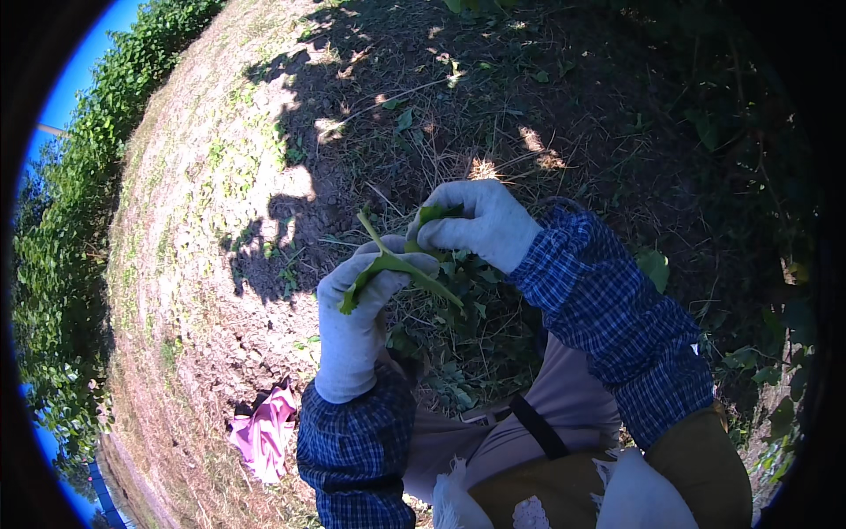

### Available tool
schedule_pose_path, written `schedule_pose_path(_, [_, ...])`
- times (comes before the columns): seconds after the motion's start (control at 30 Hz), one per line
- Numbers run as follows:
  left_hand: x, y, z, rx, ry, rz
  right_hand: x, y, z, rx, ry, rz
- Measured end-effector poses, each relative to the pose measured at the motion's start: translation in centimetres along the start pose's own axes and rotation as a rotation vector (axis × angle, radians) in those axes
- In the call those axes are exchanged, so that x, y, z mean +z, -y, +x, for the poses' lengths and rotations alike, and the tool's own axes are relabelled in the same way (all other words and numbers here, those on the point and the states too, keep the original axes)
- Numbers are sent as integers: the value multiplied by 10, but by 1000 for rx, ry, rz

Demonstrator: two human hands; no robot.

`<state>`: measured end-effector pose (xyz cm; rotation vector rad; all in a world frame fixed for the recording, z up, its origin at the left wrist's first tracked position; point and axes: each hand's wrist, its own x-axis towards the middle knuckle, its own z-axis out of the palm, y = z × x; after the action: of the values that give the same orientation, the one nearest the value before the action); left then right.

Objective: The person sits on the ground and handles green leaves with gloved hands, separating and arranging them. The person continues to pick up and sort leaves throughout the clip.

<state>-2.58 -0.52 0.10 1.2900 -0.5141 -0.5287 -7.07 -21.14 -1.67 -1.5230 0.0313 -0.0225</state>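
Both of my hands wear pale grey work gloves and meet in front of me, above the shaded ground. My left hand (pixel 361 295) is closed round a green leaf (pixel 388 263), whose pale stem sticks up past the fingers and whose blade hangs over them. Beside it, slightly farther and to the right, my right hand (pixel 476 220) pinches another piece of green leaf (pixel 427 222). The fingertips of both hands almost touch; whether the two leaf pieces are joined is hidden by the gloves.
A pink cloth (pixel 266 432) lies on the sunlit ground at lower left. Leafy rows (pixel 62 282) rise along the left edge. Dark foliage (pixel 780 353) stands in shade on the right. Cut leaves and dry grass (pixel 458 353) lie below my hands, near my legs.
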Motion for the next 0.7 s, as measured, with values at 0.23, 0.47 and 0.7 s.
schedule_pose_path(0.23, [-9, 7, -3, -46, -10, 53, 4, -6, 2, 26, 49, 38])
schedule_pose_path(0.47, [-8, 5, -3, -60, 5, 27, 3, -4, 2, 52, 74, 38])
schedule_pose_path(0.7, [-3, 5, -2, -38, -5, 68, 4, -6, 2, -3, 54, -20])
